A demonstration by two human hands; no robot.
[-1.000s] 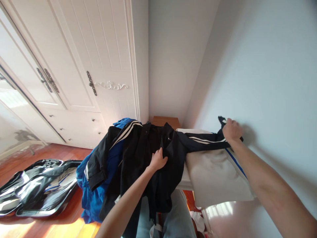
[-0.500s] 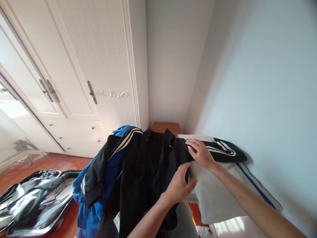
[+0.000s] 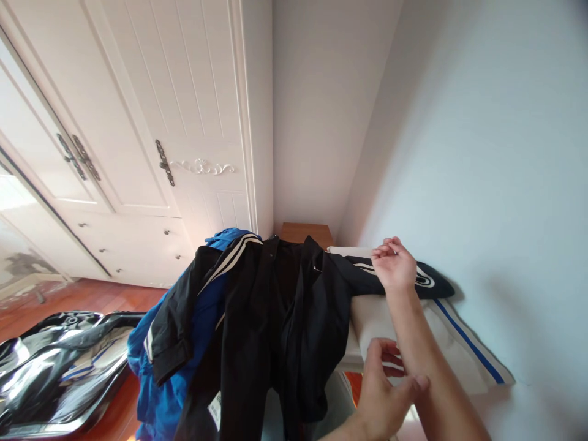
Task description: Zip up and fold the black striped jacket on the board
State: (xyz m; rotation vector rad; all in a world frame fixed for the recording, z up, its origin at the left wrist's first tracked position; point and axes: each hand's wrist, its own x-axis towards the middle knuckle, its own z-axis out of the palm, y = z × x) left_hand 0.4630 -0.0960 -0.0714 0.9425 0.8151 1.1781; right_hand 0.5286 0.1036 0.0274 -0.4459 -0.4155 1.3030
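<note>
A black jacket (image 3: 248, 318) with white sleeve stripes lies spread over blue clothing (image 3: 160, 392). One black sleeve (image 3: 356, 275) stretches right across a white surface with a blue stripe (image 3: 473, 343). Above that sleeve my right hand (image 3: 395, 263) is raised, palm toward me, its fingers curled; whether they pinch anything is too small to tell. Lower down, my left hand (image 3: 386, 380) has its thumb and fingers apart, holds nothing, and is beside my right forearm.
An open suitcase (image 3: 124, 361) with clothes inside lies on the reddish floor at the left. White wardrobe doors (image 3: 197, 73) stand behind it. A brown wooden piece (image 3: 307, 234) sits in the corner, beside the pale wall (image 3: 482, 153) on the right.
Both hands have left the jacket's right shoulder area and moved right. My right hand has turned its palm toward me with its fingers curled. My left hand has dropped lower.
</note>
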